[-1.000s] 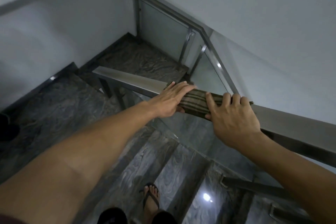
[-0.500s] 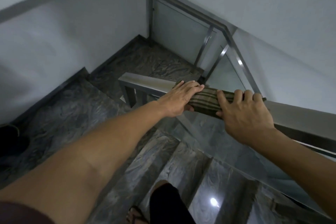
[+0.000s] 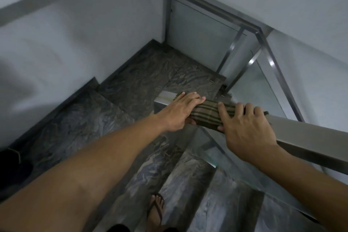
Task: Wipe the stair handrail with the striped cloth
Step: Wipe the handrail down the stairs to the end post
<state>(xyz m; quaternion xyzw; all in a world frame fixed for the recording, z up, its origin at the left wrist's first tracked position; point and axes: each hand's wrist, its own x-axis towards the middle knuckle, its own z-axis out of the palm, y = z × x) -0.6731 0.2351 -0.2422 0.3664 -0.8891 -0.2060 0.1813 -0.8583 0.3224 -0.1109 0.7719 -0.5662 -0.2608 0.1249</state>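
**A:** Dim stairwell, grey walls, dark marbled steps (image 3: 188, 181) turning down to a small landing (image 3: 150, 73). Where's the cloth?

**B:** The striped cloth (image 3: 206, 114) is draped over the top of the near handrail (image 3: 301, 133), close to its lower end, where the rail stops at a square cap. The left hand (image 3: 181, 111) lies flat on the cloth's lower end, fingers straight. The right hand (image 3: 244, 132) covers the upper end, fingers spread over the top and thumb hooked under the near edge, so it pinches cloth and rail together.

**A:** What could go wrong?

**B:** My guess: the rail runs out just past the left hand. Push on with flat fingers and the cloth may slide off the cap and drop down the stairs, since that hand presses rather than grips. The person is also leaning forward with both arms stretched out while standing on polished steps in a flip-flop (image 3: 156, 211); a slip is possible. Beside the rail there is a glass panel (image 3: 222, 154), and a hand sliding off could knock its edge.

**A:** Count things for me.

**B:** One cloth. Two hands, both on it. One foot in view, in one sandal. Two handrails: the near one, and a darker one (image 3: 207, 5) on the flight beyond. Steps I cannot count surely; the frame is blurred.
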